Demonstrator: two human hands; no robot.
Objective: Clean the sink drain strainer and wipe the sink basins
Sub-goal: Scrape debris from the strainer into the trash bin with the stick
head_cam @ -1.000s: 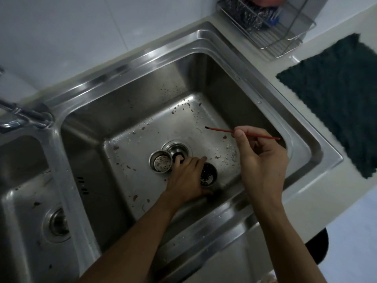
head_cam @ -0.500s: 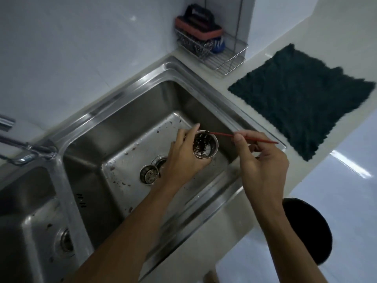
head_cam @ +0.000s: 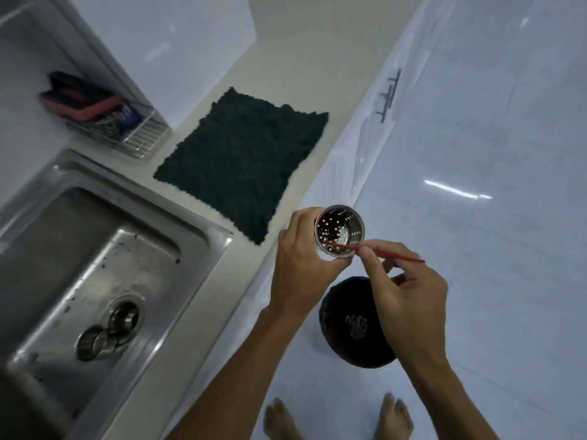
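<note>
From the head camera, your left hand (head_cam: 301, 265) is gripping the strainer (head_cam: 340, 231), fingers curled round its wall, holding it out past the tabletop (head_cam: 286, 74) edge and above the black bin (head_cam: 336, 312) on the floor. Your right hand (head_cam: 409, 296) is pinching a thin red stick (head_cam: 408, 258), its tip poking inside the strainer. The speckled sink (head_cam: 197, 236) is sitting to your left, a dark cloth (head_cam: 241, 160) lying flat beside it
</note>
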